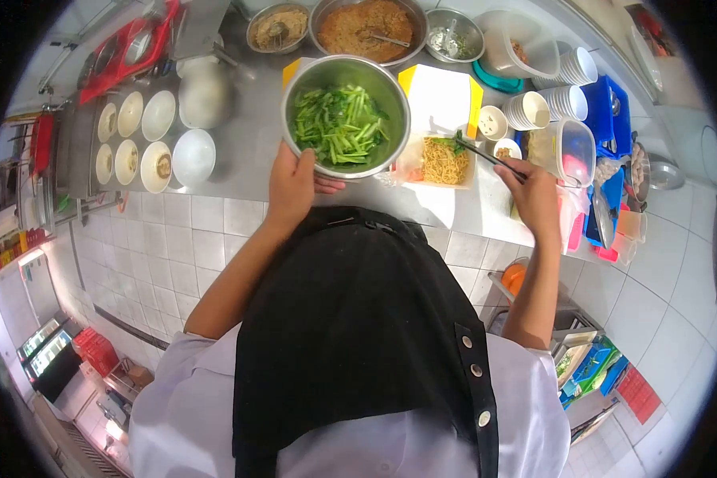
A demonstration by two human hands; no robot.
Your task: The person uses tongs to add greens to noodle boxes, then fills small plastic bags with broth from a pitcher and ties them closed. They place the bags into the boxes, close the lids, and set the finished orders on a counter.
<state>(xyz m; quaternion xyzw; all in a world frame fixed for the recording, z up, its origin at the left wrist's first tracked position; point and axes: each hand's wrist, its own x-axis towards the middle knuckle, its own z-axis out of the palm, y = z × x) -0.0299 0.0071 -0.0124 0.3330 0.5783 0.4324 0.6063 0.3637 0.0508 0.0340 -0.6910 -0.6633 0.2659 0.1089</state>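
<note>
My left hand [290,188] has one steel bowl [395,111]; my right hand [532,193], one pair of chopsticks [486,154]; the near edge of the counter [243,163], one noodle box [471,166]. I count three metal bowls [473,37] along the far edge; toward the left edge, seven white bowls [193,158] plus one blurred white shape [202,95].

Greens [344,126] lie in a basin [338,73], noodles [444,165] in a box [438,99] to its right; 2 rows of bowls [156,163] stand left.

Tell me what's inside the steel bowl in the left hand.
Cut leafy greens lie in a loose heap inside the steel bowl. Whatever is beneath them is covered and cannot be seen.
</note>
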